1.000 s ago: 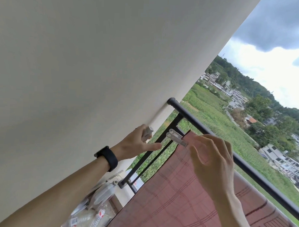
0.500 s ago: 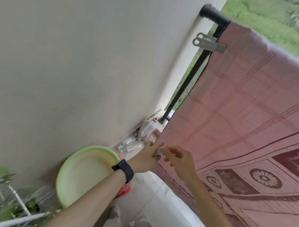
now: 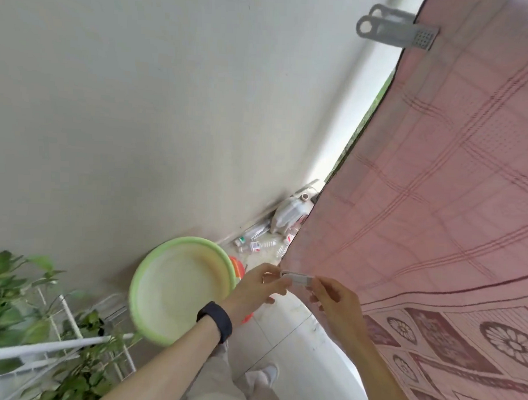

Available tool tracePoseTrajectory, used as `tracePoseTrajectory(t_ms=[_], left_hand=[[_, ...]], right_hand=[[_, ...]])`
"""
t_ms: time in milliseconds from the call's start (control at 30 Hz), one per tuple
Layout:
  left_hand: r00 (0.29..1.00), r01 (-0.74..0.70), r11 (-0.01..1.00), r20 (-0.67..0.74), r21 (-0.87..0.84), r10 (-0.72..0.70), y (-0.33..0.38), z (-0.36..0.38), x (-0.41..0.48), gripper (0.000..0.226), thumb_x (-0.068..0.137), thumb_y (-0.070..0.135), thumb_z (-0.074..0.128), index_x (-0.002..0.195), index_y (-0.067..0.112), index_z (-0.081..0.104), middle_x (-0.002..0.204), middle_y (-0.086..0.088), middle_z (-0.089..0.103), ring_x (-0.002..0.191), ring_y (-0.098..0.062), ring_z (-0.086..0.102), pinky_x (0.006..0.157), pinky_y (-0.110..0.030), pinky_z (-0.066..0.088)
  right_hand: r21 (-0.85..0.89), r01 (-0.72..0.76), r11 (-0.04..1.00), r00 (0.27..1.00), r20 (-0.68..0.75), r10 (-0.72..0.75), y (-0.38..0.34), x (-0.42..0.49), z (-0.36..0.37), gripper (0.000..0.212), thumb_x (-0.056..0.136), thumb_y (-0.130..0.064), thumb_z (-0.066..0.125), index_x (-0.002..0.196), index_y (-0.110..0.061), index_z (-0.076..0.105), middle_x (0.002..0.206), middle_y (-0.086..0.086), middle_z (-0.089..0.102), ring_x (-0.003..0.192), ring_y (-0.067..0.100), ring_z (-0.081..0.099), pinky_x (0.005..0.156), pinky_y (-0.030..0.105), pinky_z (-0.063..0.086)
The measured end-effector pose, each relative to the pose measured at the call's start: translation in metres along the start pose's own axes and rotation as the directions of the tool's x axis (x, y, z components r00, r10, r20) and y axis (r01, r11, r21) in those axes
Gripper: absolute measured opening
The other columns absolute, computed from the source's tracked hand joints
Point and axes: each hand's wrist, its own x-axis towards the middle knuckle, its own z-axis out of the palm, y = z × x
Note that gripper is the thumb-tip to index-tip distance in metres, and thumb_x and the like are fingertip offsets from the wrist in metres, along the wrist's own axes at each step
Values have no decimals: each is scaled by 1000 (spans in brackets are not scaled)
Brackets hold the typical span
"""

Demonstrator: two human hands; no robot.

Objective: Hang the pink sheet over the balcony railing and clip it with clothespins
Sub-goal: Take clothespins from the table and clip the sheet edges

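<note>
The pink sheet [image 3: 433, 183] with a checked and flowered pattern hangs down the right of the view; the railing under it is hidden. A grey clothespin [image 3: 397, 30] is clipped on its top left corner. Lower down, at the sheet's left edge, a second pale clothespin [image 3: 297, 278] is held between both hands. My left hand [image 3: 260, 290], with a black band on the wrist, pinches its left end. My right hand [image 3: 334, 302] grips its right end against the fabric.
A green basin [image 3: 150, 279] leans by the white wall, with an orange object behind it. Plastic bottles and a jug [image 3: 289, 213] lie in the corner on the floor. Leafy plants on a white rack [image 3: 48, 338] stand at the lower left.
My view dropped from the railing top to the sheet's lower edge. The right hand left the first clothespin clipped on the corner; both hands came down together and now hold a second clothespin.
</note>
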Motion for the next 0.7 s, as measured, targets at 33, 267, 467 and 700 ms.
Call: tracePoseTrajectory(t_ms=[33, 267, 467, 700], left_hand=[[999, 43, 992, -7, -120, -44, 0, 0, 4, 25, 87, 28, 75, 104, 14, 64, 87, 1, 75, 83, -14, 71, 65, -25, 52], [997, 62, 905, 69, -422, -36, 18, -19, 50, 28, 95, 24, 65, 113, 3, 65, 98, -8, 72, 90, -16, 71, 81, -26, 53], [993, 91, 859, -24, -504, -119, 62, -36, 113, 16, 87, 13, 50, 89, 7, 64, 77, -9, 55, 57, -19, 57, 58, -29, 46], [891, -363, 875, 392, 320, 227, 102, -37, 154, 59, 75, 17, 74, 131, 29, 58, 129, 4, 57, 110, -9, 57, 85, -25, 48]], right_hand=[[-32, 3, 999, 1000, 14, -2, 1, 2, 4, 9, 96, -24, 66, 93, -28, 73, 80, -12, 76, 70, 5, 69, 67, 20, 50], [-199, 28, 980, 997, -63, -42, -19, 34, 34, 6, 93, -34, 67, 92, -32, 73, 82, -19, 73, 74, 2, 67, 64, 9, 46], [-239, -13, 971, 966, -255, -50, -46, 58, 46, 6, 93, -38, 66, 97, -42, 64, 97, -23, 69, 81, 4, 68, 73, 15, 48], [-258, -86, 962, 863, -502, -57, -62, 70, 42, 12, 92, -43, 65, 103, -39, 63, 97, -21, 69, 79, 17, 70, 76, 34, 50]])
